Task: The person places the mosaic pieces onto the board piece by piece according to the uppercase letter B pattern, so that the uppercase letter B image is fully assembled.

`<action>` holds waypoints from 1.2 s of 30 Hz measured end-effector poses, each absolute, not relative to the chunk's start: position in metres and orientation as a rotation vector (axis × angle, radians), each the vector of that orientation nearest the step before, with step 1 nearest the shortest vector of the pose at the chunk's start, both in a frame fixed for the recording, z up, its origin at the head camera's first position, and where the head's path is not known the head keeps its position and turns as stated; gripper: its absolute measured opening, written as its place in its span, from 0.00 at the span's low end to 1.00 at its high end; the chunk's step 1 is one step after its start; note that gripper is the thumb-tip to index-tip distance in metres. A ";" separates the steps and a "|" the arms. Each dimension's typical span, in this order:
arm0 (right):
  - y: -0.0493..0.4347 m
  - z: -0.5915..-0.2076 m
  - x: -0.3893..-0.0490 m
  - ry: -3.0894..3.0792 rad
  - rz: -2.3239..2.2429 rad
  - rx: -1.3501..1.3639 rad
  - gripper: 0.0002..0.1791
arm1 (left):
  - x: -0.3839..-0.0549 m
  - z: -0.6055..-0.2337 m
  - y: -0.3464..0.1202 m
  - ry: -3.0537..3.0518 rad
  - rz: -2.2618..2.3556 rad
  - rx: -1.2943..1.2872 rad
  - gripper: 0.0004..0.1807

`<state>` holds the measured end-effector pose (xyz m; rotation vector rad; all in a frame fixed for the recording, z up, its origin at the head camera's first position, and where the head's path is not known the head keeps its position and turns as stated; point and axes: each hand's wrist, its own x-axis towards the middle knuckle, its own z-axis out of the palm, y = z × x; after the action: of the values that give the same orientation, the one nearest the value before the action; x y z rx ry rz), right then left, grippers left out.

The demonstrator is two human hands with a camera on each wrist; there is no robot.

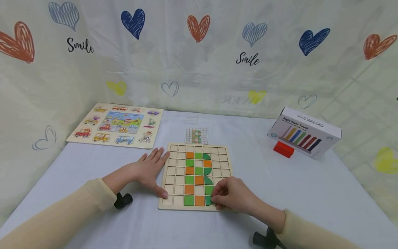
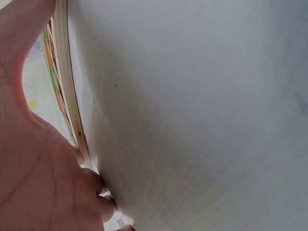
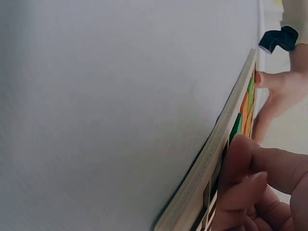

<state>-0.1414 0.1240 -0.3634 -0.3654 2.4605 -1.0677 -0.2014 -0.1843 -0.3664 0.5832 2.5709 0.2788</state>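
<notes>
A wooden grid board (image 1: 222, 149) lies on the table with orange, light green and dark green tiles in its middle columns. Spread along the board's left edge, my left hand (image 1: 149, 172) has its thumb on the lower left corner and its fingertips at the upper left side. Thumb and curled fingers of my right hand (image 1: 234, 194) pinch at a dark green rounded tile (image 1: 208, 201) in the bottom row; its right part is hidden by the fingertips. The right wrist view shows that dark green tile (image 3: 235, 127) right at the fingertips, over the board's near edge.
Behind the board lies a small printed pattern card (image 1: 196, 135). A wooden vehicle picture puzzle (image 1: 121, 122) is at the back left. At the back right, a white box (image 1: 306, 133) leans on a red block (image 1: 283, 149). A heart-printed cloth (image 1: 199, 65) hangs behind the table.
</notes>
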 end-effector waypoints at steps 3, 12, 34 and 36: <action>0.124 -0.364 -0.141 2.514 -1.013 -0.419 0.07 | -0.202 -0.368 -0.185 2.576 0.265 0.580 0.79; 0.119 -0.364 -0.138 2.593 -0.938 -0.521 0.10 | -0.202 -0.369 -0.185 2.577 0.266 0.589 0.79; 0.115 -0.364 -0.136 2.627 -0.868 -0.587 0.10 | -0.202 -0.370 -0.183 2.582 0.264 0.583 0.79; 0.116 -0.365 -0.136 2.626 -0.872 -0.610 0.10 | -0.201 -0.369 -0.182 2.581 0.270 0.582 0.79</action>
<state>-0.1362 0.1161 -0.3648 -0.6104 2.6257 -0.8724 -0.2014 -0.1823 -0.3685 0.5818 2.5811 0.2702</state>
